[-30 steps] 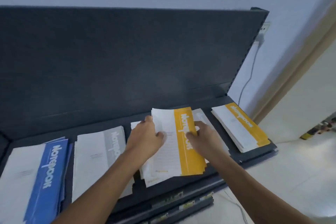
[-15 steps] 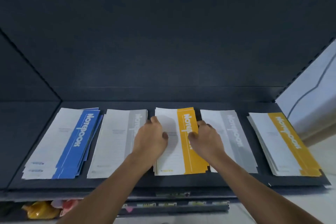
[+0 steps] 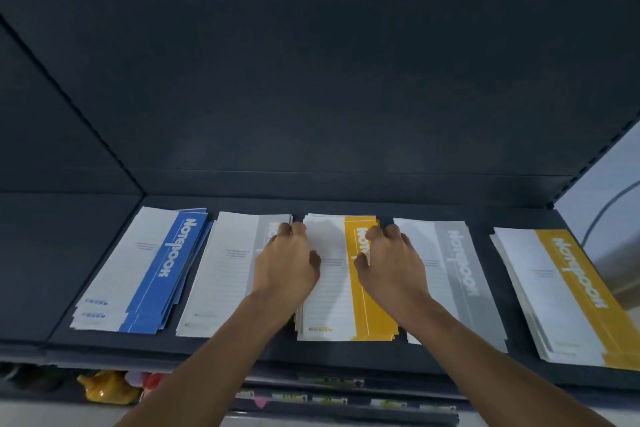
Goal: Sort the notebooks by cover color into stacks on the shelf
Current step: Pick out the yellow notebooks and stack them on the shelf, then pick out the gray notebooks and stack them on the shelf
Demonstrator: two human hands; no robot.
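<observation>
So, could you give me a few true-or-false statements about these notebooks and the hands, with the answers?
1. Five stacks of notebooks lie on the shelf. True.
2. The blue stack lies at the far right. False: it is at the far left; the right yellow stack is at the far right.
3. The left hand and the right hand both hold the middle yellow stack. True.
4. A red stack lies beside the middle yellow stack. False: the left grey stack and the right grey stack flank it.
5. All yellow notebooks are in one stack. False: two yellow stacks lie apart.
</observation>
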